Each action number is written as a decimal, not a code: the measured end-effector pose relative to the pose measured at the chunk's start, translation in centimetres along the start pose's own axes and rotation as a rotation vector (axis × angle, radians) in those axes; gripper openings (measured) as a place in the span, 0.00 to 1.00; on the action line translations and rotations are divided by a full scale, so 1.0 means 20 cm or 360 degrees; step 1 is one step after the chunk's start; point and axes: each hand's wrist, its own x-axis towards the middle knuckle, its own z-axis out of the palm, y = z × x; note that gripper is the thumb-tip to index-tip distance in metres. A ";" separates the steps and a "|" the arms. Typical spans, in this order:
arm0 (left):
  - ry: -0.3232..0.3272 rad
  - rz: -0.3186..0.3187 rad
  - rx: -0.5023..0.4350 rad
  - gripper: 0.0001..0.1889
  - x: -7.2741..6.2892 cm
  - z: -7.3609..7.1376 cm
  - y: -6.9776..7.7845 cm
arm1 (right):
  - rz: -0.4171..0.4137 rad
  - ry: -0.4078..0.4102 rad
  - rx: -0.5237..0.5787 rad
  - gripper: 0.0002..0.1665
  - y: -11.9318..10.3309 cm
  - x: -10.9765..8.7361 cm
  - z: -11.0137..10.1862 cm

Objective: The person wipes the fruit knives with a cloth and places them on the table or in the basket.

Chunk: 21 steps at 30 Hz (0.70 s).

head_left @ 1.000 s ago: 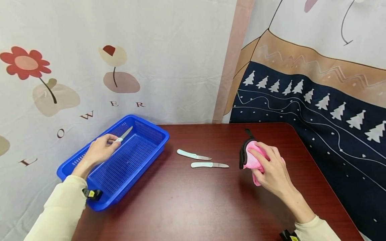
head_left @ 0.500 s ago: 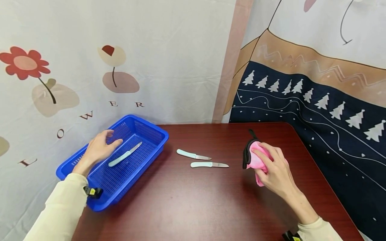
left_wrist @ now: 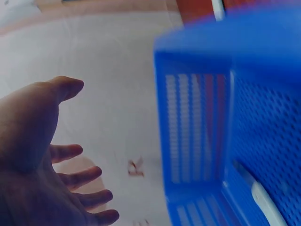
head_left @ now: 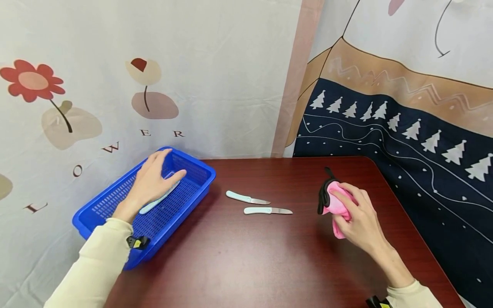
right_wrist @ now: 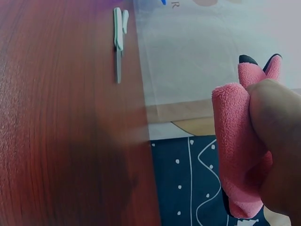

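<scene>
- And the knife is down! A knife (head_left: pixel 157 202) that was between the left hand's fingers a second ago lies loose on the floor of the blue basket (head_left: pixel 194 184), blade towards the basket's far end.
- The left hand (head_left: pixel 154 177) has slid forward over the basket since then, covering part of that knife; its thumb and fingers stand apart with nothing between them.
- Out to the basket's right, the right hand (head_left: pixel 360 222) has drifted slightly further off, clamped on a bunched pink cloth (head_left: pixel 336 208) with black trim.
- What does it mean? One knife looks dealt with, let go inside the basket; a pair seems left out.
- Here they are, just right of the basket: the upper knife (head_left: pixel 247 197) and the lower knife (head_left: pixel 267 210), pale handles towards it, neither touched nor shifted.
- Beneath it all, a glossy reddish-brown bench (head_left: pixel 246 265), running rightwards from the basket.
- Behind the basket hangs a pale sheet (head_left: pixel 231 77) printed with flowers and letters; away to the basket's right, a dark hanging (head_left: pixel 369 145) shows white trees.
</scene>
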 end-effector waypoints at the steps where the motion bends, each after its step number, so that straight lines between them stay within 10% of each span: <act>1: 0.0000 0.0026 0.0005 0.49 0.00 0.01 0.04 | 0.0006 0.0003 0.0007 0.36 0.00 0.00 0.00; 21: -0.0013 0.0622 0.0238 0.48 -0.04 0.43 0.62 | 0.0054 0.0040 0.0125 0.35 0.04 -0.04 -0.01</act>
